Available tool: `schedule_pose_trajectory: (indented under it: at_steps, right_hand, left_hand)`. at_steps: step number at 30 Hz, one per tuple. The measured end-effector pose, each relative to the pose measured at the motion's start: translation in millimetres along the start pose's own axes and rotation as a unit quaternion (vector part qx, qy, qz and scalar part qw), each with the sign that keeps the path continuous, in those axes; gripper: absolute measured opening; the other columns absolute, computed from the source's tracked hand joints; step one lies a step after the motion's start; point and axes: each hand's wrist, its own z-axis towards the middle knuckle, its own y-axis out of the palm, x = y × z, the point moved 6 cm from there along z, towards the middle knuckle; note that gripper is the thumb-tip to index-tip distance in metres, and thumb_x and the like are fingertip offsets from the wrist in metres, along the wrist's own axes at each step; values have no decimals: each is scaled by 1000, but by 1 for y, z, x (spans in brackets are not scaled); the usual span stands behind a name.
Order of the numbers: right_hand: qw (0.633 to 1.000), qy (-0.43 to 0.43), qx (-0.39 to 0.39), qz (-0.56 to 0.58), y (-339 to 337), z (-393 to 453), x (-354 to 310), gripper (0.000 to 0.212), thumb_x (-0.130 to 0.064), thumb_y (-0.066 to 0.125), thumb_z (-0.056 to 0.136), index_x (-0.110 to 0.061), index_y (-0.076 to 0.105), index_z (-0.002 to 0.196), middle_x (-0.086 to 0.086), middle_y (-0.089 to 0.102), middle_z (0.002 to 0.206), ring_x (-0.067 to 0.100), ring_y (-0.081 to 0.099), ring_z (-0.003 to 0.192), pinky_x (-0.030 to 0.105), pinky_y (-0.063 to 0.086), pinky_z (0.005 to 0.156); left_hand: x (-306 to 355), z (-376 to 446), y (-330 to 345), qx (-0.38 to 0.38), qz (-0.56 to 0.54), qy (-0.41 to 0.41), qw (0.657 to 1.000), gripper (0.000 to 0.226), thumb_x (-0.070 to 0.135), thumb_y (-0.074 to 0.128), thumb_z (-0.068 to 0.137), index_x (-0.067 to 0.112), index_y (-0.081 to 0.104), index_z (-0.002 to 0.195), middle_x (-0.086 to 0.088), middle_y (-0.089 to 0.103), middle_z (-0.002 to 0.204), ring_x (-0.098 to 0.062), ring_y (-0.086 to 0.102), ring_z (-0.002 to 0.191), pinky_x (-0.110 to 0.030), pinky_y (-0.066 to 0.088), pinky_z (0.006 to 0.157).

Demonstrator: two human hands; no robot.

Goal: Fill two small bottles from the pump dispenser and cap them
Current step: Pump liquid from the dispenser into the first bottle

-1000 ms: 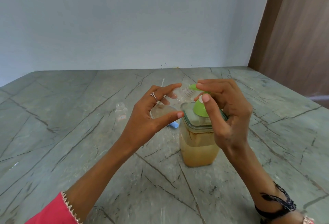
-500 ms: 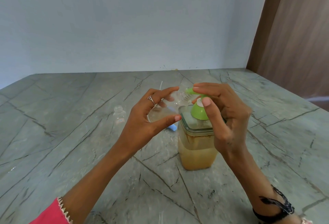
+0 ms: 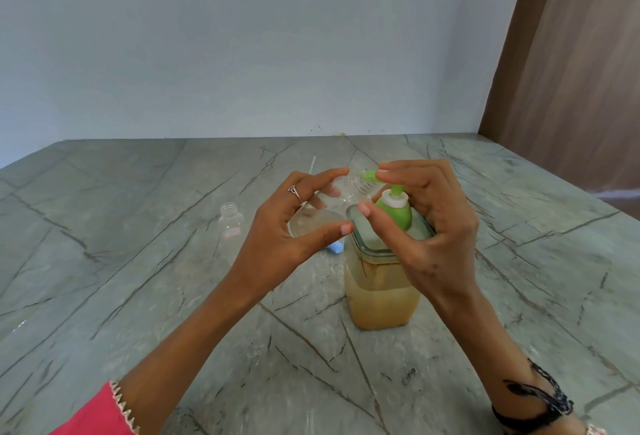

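Note:
A square clear dispenser (image 3: 382, 296) holding yellowish liquid stands on the marble table, topped by a green pump (image 3: 394, 211). My left hand (image 3: 294, 227) grips a small clear bottle (image 3: 332, 204), tilted with its neck under the green spout. My right hand (image 3: 429, 223) curls over the pump, fingertips resting on the pump head and thumb near the pump's base. A second small clear bottle (image 3: 230, 221) stands upright and uncapped, left of my left hand. A light blue cap (image 3: 335, 248) lies on the table, mostly hidden behind my left hand.
A thin white stick (image 3: 312, 165) lies on the grey marble table (image 3: 138, 261) behind my hands. A pale wall runs along the far edge and a brown wooden panel (image 3: 571, 71) stands at the right.
The pump head has risen, showing its white collar and stem. Both hands stay in place with the small bottle still at the spout.

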Motion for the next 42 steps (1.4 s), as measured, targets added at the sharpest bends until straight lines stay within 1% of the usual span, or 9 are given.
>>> schedule_pose_trajectory:
  at_steps: [6, 9, 14, 19, 22, 26, 32, 35, 42]
  right_hand:
    - [1000, 0, 22, -15, -2, 1, -1, 21, -23, 76, 77, -14, 62, 91, 3, 62, 92, 11, 64, 87, 20, 54, 73]
    - [1000, -2, 19, -20, -2, 1, -1, 24, -25, 75, 77, -11, 63, 93, 3, 62, 95, 10, 63, 89, 19, 54, 75]
    - [1000, 6, -16, 3, 0, -3, -2, 32, -28, 67, 83, -11, 59, 110, -1, 58, 109, 6, 58, 105, 20, 48, 87]
    - [998, 19, -46, 30, 0, -5, 0, 36, -27, 58, 85, -13, 55, 118, -2, 56, 119, 5, 53, 115, 20, 42, 95]
    - [999, 7, -40, 8, 1, -4, -2, 41, -27, 65, 83, -11, 54, 118, -5, 53, 118, 0, 52, 113, 16, 42, 94]
    - [999, -22, -27, -22, 1, -2, -5, 44, -27, 73, 78, -8, 55, 113, 5, 53, 111, 4, 53, 105, 16, 46, 88]
    - [999, -19, -11, -24, -1, -2, -1, 27, -8, 69, 81, -11, 56, 105, 6, 56, 105, 7, 56, 101, 14, 47, 84]
    - [999, -12, -4, -32, -1, -1, 1, 28, 4, 66, 80, -12, 57, 101, 6, 58, 101, 3, 56, 99, 11, 45, 83]
    - [1000, -8, -5, -23, -1, 0, -1, 30, 5, 66, 80, -11, 58, 103, 3, 56, 102, 4, 57, 98, 13, 47, 82]
  left_hand:
    - [-2, -2, -4, -4, 33, 12, 999, 53, 42, 66, 73, 36, 50, 124, 21, 52, 100, -5, 53, 94, -10, 41, 79]
    - [-3, -1, -3, -3, 24, 10, 1000, 51, 41, 65, 74, 35, 53, 122, 24, 52, 100, -6, 54, 94, -12, 43, 79]
    - [-2, 0, -1, 2, -1, 0, 1000, 51, 40, 66, 74, 34, 52, 123, 11, 57, 104, -14, 56, 97, -16, 46, 81]
    - [-3, 0, -1, 5, -7, -12, 1000, 50, 42, 65, 73, 37, 52, 122, 8, 58, 105, -16, 57, 98, -18, 48, 82]
    - [-2, 1, 0, 2, -12, -9, 1000, 50, 40, 65, 74, 35, 52, 122, 3, 59, 106, -16, 58, 99, -19, 48, 82]
    - [-2, 1, 1, 0, -17, -6, 1000, 51, 40, 66, 74, 36, 51, 123, 0, 59, 107, -18, 58, 99, -25, 50, 85]
    - [-1, 0, 1, 1, -11, -1, 1000, 51, 37, 66, 74, 28, 53, 122, 9, 57, 101, -8, 56, 93, -13, 43, 79]
    - [-1, -1, 0, -3, 2, 1, 1000, 53, 38, 66, 73, 26, 53, 123, 11, 57, 101, -8, 55, 93, -11, 42, 79]
    - [-2, -1, -1, -1, 2, -2, 1000, 50, 39, 66, 73, 32, 55, 122, 9, 58, 102, -11, 56, 94, -12, 43, 80]
